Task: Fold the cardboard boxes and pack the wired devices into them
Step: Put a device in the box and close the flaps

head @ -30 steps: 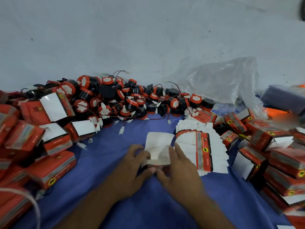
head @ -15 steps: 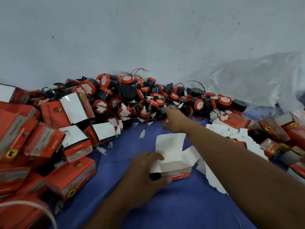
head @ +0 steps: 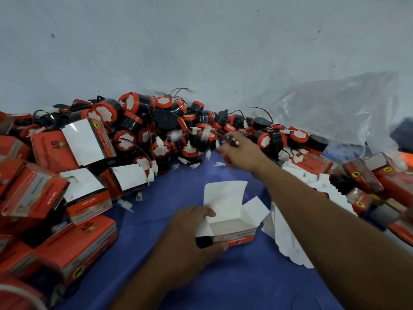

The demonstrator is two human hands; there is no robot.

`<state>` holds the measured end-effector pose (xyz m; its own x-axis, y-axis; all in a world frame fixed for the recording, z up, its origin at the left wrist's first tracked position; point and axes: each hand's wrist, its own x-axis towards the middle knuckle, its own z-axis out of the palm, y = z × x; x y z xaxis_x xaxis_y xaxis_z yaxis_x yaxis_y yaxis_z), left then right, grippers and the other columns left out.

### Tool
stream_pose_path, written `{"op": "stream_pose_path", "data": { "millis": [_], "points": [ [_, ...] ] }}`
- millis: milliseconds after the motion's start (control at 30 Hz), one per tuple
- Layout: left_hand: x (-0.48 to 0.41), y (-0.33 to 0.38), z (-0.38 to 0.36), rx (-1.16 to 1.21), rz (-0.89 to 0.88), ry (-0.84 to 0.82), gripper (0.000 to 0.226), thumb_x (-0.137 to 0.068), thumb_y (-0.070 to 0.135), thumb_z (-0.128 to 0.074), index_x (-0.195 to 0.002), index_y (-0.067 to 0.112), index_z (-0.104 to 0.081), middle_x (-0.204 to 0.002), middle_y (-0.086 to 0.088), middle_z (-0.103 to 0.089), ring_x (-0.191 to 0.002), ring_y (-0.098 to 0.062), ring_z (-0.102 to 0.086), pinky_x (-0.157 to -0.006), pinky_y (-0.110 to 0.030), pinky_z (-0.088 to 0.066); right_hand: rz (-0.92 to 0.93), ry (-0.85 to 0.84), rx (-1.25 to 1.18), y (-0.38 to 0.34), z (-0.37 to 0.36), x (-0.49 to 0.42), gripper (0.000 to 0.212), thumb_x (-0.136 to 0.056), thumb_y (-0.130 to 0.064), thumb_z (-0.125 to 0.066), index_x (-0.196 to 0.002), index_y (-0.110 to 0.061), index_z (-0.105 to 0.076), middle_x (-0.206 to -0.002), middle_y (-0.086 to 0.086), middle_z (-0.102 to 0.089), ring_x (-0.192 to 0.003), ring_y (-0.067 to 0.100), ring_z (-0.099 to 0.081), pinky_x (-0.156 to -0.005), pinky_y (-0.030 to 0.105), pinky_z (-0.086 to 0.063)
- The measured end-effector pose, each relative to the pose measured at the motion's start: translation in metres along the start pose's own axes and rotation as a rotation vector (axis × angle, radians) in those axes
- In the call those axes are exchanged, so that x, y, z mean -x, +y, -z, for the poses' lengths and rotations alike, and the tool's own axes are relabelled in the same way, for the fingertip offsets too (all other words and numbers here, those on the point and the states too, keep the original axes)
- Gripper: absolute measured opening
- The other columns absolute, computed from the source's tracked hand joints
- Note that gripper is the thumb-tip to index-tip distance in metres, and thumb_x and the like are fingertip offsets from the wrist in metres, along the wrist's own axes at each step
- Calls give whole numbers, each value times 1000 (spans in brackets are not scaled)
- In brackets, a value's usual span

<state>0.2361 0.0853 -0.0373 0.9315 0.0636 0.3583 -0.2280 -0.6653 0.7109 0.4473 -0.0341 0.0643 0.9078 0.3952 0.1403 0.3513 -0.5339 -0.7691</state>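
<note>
One wired device (head: pixel 226 158) sat in right hand (head: pixel 240 151), fingers curled round it at heap (head: pixel 156 135) edge, blurred; half-second earlier hand only reached. Meanwhile left hand (head: pixel 192 233) pinched open box (head: pixel 232 224), empty on blue cloth (head: pixel 234 283); loading seemed next.

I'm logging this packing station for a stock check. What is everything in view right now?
wired devices: many, black and orange, piled along the wall
open box: one, red outside, white inside, centre of cloth
other boxes: many, red, heaped left and right
flat box blanks: stack, white, right of open box
plastic bag: one, clear, right rear
cloth: one, blue, under everything
held device: one, red, blurred, in right hand
left hand: holds open box's left end
right hand: at pile's edge
</note>
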Motion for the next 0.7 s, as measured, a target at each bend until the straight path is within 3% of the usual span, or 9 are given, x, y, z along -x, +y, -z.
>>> {"op": "stream_pose_path", "data": {
  "millis": [100, 233, 333, 433, 500, 600, 700],
  "points": [
    [1, 4, 0, 12, -6, 22, 53, -68, 45, -84, -107, 48, -48, -118, 35, -43, -114, 10, -41, -96, -4, -29, -79, 121, -610, -12, 38, 41, 21, -93, -26, -71, -106, -11, -65, -97, 5, -72, -84, 16, -70, -67, 29, -60],
    [0, 5, 3, 10, 8, -14, 53, -65, 44, -86, -104, 48, -51, -113, 31, -47, -114, 10, -40, -90, 0, -29, -84, 121, -711, -8, 64, 114, 35, -85, -43, -75, -97, -10, -74, -90, 8, -74, -70, 11, -66, -59, 23, -48],
    [1, 10, 4, 3, 28, -15, 53, -65, 43, -87, -105, 49, -52, -114, 30, -49, -110, 6, -46, -89, 0, -31, -45, 10, -791, -3, 46, 155, 56, -70, -41, -83, -109, -5, -66, -103, 11, -76, -95, 22, -73, -77, 29, -58],
    [-4, 19, 4, 62, -34, -32, 47, -70, 29, -86, -102, 53, -61, -104, 24, -65, -100, 5, -59, -80, -4, -42, 93, -74, -547, -3, 22, 167, 31, -80, -22, -84, -105, -10, -70, -106, 4, -76, -100, 20, -73, -88, 35, -59],
    [-6, 21, 4, 116, -57, -58, 38, -77, 23, -81, -103, 43, -64, -100, 18, -68, -93, 6, -63, -74, -10, -47, 141, -68, -387, 2, 12, 166, 21, -81, -17, -83, -99, -11, -74, -109, -4, -72, -101, 11, -71, -91, 31, -57],
    [-2, 13, 3, 69, 42, -8, 46, -74, 44, -83, -110, 46, -55, -107, 22, -62, -98, 11, -56, -77, -4, -41, 175, -55, -286, 12, 9, 163, 16, -81, -21, -84, -97, -23, -81, -121, -16, -58, -111, -2, -61, -95, 22, -52],
    [0, 6, 0, 69, 44, 47, 54, -67, 47, -86, -109, 56, -54, -113, 26, -61, -105, 18, -53, -80, 3, -37, 197, -80, -211, 19, 15, 160, 18, -81, -20, -84, -83, -38, -80, -102, -9, -60, -90, 0, -63, -75, 19, -52]
  ]
}}
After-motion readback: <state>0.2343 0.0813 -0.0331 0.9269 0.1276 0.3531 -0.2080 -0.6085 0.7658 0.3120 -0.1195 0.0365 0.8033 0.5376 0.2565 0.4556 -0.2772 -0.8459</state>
